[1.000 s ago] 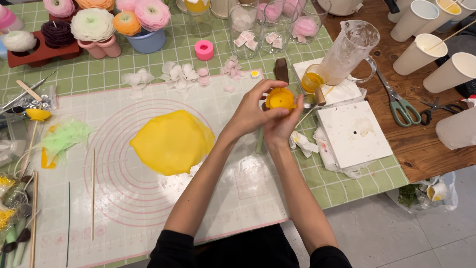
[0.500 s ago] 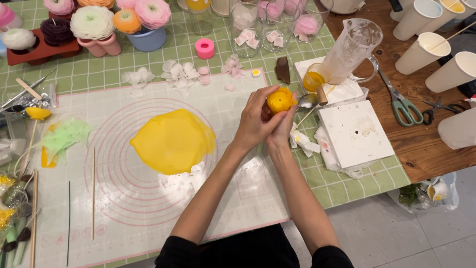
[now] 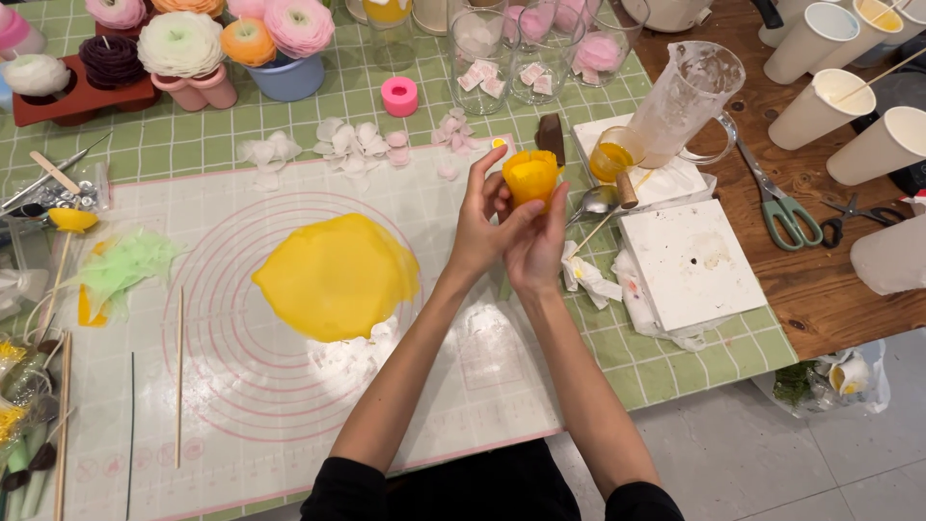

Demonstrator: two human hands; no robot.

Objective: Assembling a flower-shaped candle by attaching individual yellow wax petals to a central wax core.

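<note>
Yellow bud [image 3: 531,177], a small cupped flower shape, sits raised above the mat [image 3: 463,386], grasped between both hands. The right hand [image 3: 537,246] cradles it from below and behind, thumb up along its side; the left hand [image 3: 482,227] closes on it from the left, fingers curled round its edge and thumb pressing near the base. The two palms touch under the bud. Left of the grip and lower, a flat yellow sheet [image 3: 338,275] lies on the mat's ringed circles, well apart from the hands. Just right of the grip lie a spoon [image 3: 596,203] and crumpled white paper [image 3: 590,280], and beyond them a white block [image 3: 690,260]. Right and up from the bud, a small cup [image 3: 612,159] of yellow liquid stands beside a tilted clear jug [image 3: 690,96]. Green scissors [image 3: 776,207] lie further right on the wood. Up and left of the grip, pale petals [image 3: 352,145] are scattered near a pink ring [image 3: 398,95]
</note>
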